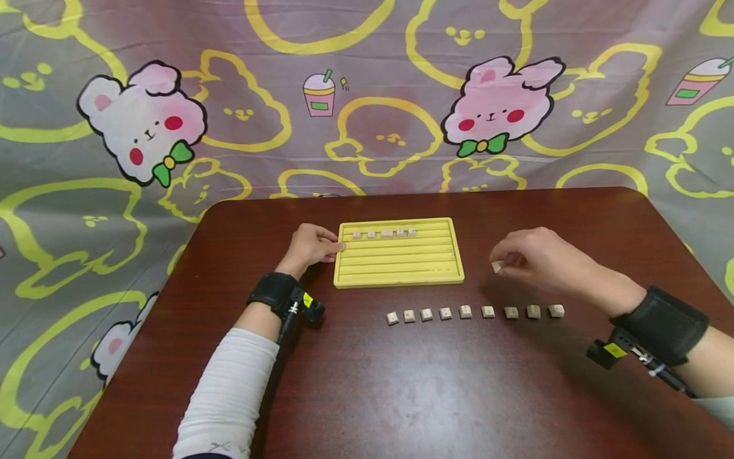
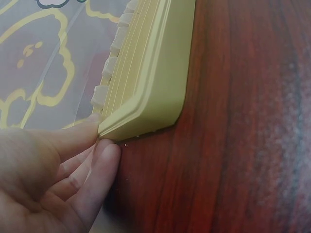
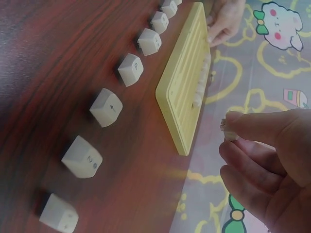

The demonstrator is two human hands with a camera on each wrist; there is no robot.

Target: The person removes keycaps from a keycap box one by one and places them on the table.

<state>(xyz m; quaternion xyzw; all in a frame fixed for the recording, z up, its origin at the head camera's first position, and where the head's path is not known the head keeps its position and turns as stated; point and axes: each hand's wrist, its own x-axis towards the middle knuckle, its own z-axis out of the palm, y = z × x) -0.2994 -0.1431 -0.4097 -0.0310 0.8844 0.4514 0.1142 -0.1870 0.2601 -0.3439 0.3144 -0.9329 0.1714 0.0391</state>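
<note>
A yellow ridged tray (image 1: 401,258) lies on the table, with several white keycaps (image 1: 387,234) in a row along its far ridge. My left hand (image 1: 312,245) pinches the tray's left edge; in the left wrist view the thumb and fingers (image 2: 107,155) meet at its corner. Held up to the right of the tray, my right hand (image 1: 530,255) pinches a single keycap (image 3: 229,130) between thumb and fingertips. Nearer to me, a line of several loose keycaps (image 1: 445,313) rests on the table, some with printed characters in the right wrist view.
The dark red wooden table (image 1: 401,395) has rounded far corners. Behind it hangs a patterned cloth (image 1: 384,76) with cartoon rabbits. Each wrist wears a black strap with a small camera. The loose row runs between the tray and the table's near part.
</note>
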